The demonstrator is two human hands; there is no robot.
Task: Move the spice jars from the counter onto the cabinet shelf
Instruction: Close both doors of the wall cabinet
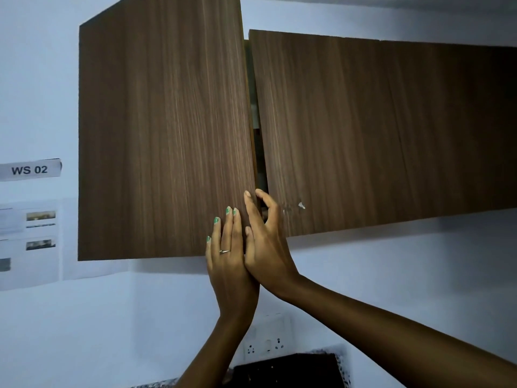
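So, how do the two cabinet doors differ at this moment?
The left door stands slightly ajar, its edge out in front of the right door, which lies flat and shut. The left hand lies flat on the left door and the right hand curls round its edge; no hand touches the right door. Only the right door shows a small chip. Both have the same dark wood grain.
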